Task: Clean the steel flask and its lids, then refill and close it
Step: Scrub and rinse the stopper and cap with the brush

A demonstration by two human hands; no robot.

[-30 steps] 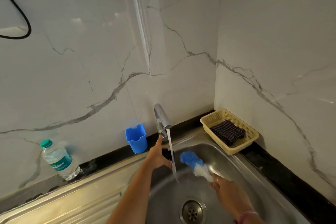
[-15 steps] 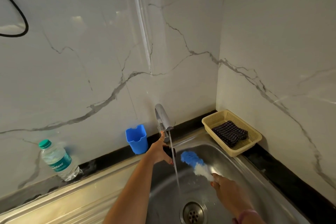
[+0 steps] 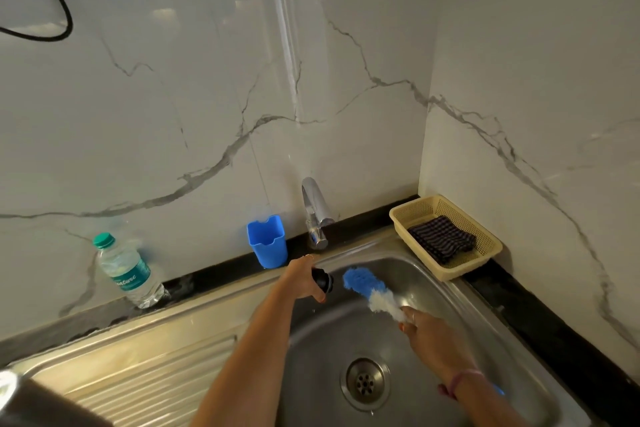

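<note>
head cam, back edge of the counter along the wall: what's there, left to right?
Clear plastic water bottle with green cap → blue plastic cup → chrome tap → beige perforated plastic basket holding a dark checked folded cloth.

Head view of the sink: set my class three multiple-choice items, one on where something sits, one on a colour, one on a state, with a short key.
1. Where does the folded dark cloth lie?
A. In the sink bowl
B. In the yellow basket in the corner
C. Beside the water bottle

2. What colour is the head of the bottle brush in the right hand?
A. Blue
B. Red
C. Green

3. What is the state of the tap?
A. Running hard
B. Covered by a cloth
C. No stream falls from it

Key:
1 B, the cloth rests inside the basket by the wall corner.
2 A, the fluffy tip is blue, with white below it.
3 C, nothing pours from the spout above the sink, while the left hand holds a black lid.
</note>
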